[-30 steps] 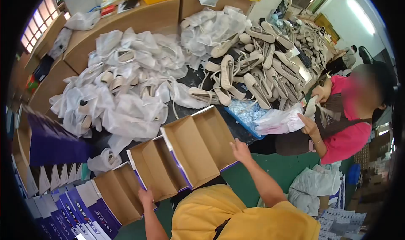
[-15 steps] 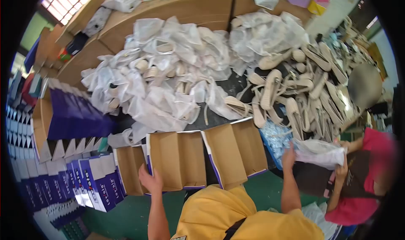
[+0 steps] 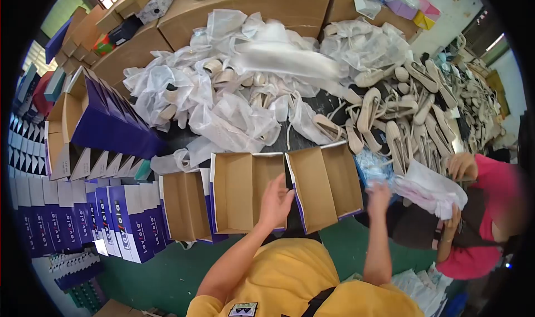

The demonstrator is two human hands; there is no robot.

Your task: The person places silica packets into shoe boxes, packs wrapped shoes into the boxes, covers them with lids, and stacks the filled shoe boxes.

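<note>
My left hand (image 3: 275,202) is at the right side of the middle open shoe box (image 3: 225,194), its fingers apart and nothing in them. To the right of that box stands another open shoe box (image 3: 312,189), and to the left a third (image 3: 186,205). All show bare brown cardboard inside. My right hand (image 3: 379,197) is at the front of a blue tray of small bluish packets (image 3: 370,166). Motion blurs its fingers, so I cannot see whether they hold a packet.
A white blurred bundle (image 3: 295,60) is over a heap of bagged shoes (image 3: 234,113). Loose beige shoes (image 3: 393,133) lie at right. A co-worker in pink (image 3: 468,261) holds a white bag (image 3: 432,189). Purple-and-white boxes (image 3: 128,222) stand at left.
My left hand has moved right, from the left box to the middle box's right side. The blurred white bundle has appeared over the heap. The camera view has shifted slightly.
</note>
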